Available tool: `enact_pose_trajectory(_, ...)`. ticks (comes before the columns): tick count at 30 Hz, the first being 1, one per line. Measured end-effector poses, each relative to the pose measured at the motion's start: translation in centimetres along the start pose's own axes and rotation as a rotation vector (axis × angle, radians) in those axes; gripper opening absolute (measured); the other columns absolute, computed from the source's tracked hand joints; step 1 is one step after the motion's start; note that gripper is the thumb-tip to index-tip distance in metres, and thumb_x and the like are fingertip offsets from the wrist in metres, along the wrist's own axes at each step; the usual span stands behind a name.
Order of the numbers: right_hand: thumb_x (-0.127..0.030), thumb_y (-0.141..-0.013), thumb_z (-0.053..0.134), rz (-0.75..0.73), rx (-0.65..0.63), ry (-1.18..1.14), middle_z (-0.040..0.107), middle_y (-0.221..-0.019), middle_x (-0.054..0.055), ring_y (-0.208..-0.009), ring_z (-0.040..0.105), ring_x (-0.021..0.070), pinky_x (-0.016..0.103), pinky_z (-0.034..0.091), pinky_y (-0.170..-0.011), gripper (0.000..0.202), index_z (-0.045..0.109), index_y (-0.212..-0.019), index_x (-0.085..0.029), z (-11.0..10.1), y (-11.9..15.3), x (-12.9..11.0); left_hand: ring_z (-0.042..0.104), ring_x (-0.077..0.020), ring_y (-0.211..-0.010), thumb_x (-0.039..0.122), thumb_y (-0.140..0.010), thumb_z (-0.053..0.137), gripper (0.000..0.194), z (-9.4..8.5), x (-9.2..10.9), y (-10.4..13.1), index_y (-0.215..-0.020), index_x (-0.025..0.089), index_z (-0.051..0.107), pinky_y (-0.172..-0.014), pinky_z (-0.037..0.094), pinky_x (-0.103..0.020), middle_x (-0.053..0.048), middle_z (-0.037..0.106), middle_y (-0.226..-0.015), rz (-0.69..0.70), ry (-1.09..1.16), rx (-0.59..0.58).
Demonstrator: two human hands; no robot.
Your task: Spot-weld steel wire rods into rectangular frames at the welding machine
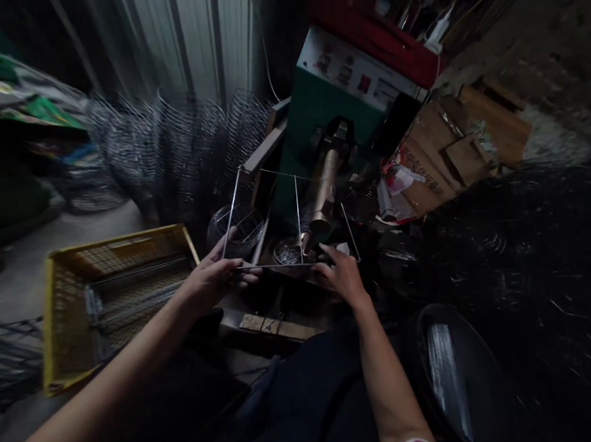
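A thin metal wire frame point(298, 214) is held up in front of a green machine point(291, 148). My left hand point(223, 269) grips the frame's near-left corner, thumb on top and fingers beneath. On the near bar's right part, my right hand point(341, 271) closes its fingers round the wire. Between the hands, the frame's middle rod meets the tip of the machine's copper-coloured arm point(326, 186); whether they touch I cannot tell. Below that tip sits a round dish of small shiny pieces point(287, 251).
A yellow crate point(61, 315) with metal rods stands at the left. Stacks of round wire baskets point(175, 148) line the back left. Cardboard boxes point(436, 159) lie at the right, and a black container point(465, 371) with a bundle of rods stands at the lower right.
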State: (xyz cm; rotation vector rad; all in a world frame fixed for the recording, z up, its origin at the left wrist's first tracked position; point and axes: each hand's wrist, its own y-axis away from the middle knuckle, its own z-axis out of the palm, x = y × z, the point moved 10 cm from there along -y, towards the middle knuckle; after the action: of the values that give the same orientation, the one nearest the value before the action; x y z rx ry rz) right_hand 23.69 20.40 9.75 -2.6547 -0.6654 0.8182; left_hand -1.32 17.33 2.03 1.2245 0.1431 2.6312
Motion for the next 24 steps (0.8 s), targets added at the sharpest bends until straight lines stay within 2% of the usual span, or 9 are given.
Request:
enact_pose_trajectory(4,-0.023,-0.081,0.08,-0.012,0.063,-0.016,0.07,-0.115,0.009,-0.103,0.067,0.0252,0.035,0.053,-0.095,0.047,0.065,-0.126,-0.019,-0.7,-0.7,-0.1,0.074,-0.0257,-0.062,0.002,-0.079,0.058,0.09,0.7,1.1,-0.1,-0.158,0.015,0.016,-0.051,0.057,-0.027,-0.011,0.077,-0.075,0.067,-0.081,-0.002)
enact_pose_trajectory(10,-0.026,-0.082,0.079,0.006,0.101,0.007,0.072,-0.108,0.008,-0.096,0.069,0.0256,0.035,0.054,-0.09,0.04,0.068,-0.12,-0.018,-1.3,-1.6,0.1,0.074,-0.0224,-0.067,0.005,-0.09,0.046,0.07,1.4,1.8,-0.9,-0.154,0.003,0.018,-0.056,0.055,-0.023,-0.009,0.076,-0.075,0.118,-0.133,-0.049)
enact_pose_trajectory(18,-0.026,-0.081,0.081,-0.031,0.118,0.035,0.072,-0.105,0.009,-0.093,0.068,0.0259,0.034,0.053,-0.086,0.039,0.068,-0.116,-0.016,-1.5,-2.1,0.2,0.073,-0.0222,-0.062,0.005,-0.079,0.057,0.091,1.0,1.9,-2.0,-0.158,0.015,0.013,-0.051,0.055,-0.024,-0.014,0.077,-0.079,0.133,-0.142,-0.04)
enact_pose_trajectory(22,-0.027,-0.082,0.08,-0.045,0.095,-0.028,0.073,-0.096,0.007,-0.085,0.068,0.0234,0.032,0.054,-0.082,0.035,0.069,-0.114,-0.016,-1.3,-1.8,-0.2,0.074,-0.0222,-0.062,0.006,-0.079,0.057,0.089,0.5,1.2,-2.2,-0.158,0.015,0.016,-0.053,0.057,-0.025,-0.015,0.077,-0.079,0.098,-0.162,-0.039)
enact_pose_trajectory(24,-0.031,-0.083,0.08,-0.045,0.108,-0.053,0.072,-0.096,0.007,-0.087,0.067,0.0232,0.032,0.053,-0.084,0.036,0.069,-0.114,-0.017,-2.1,-1.6,0.0,0.074,-0.0218,-0.063,0.006,-0.08,0.056,0.089,0.2,0.9,-2.5,-0.158,0.014,0.014,-0.054,0.057,-0.024,-0.016,0.077,-0.079,0.094,-0.154,-0.053)
